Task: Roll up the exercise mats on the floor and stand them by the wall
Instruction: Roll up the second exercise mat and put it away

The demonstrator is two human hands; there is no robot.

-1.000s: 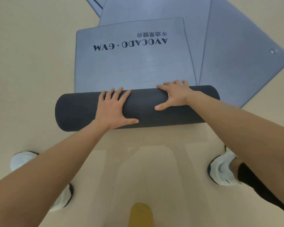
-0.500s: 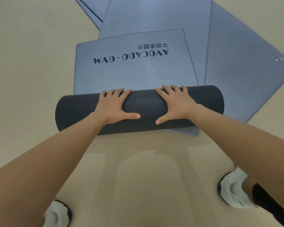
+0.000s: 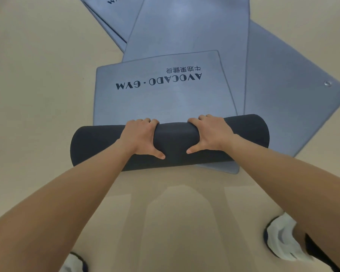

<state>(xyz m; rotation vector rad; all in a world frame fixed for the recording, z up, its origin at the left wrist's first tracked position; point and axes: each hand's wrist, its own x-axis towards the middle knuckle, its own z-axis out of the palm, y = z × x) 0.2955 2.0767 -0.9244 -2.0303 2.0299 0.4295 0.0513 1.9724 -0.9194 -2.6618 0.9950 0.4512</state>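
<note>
On the floor [image 3: 37, 95]: a dark roll [image 3: 175, 142] lies sideways, in the middle.
Mat [image 3: 155, 103]: the flat part is grey-blue and runs away from the roll. It says "AVOCADO · GYM", upside down from here.
Left hand [image 3: 140, 137]: it grips the roll, with fingers curled over the top and the thumb on the near side.
Right hand [image 3: 210, 134]: it grips the roll the same way, near the left hand.
Other mats [image 3: 283, 107]: they lie flat under and behind the mat, on top of each other.
Shoes [image 3: 281, 238]: white, near the bottom corners.
</note>
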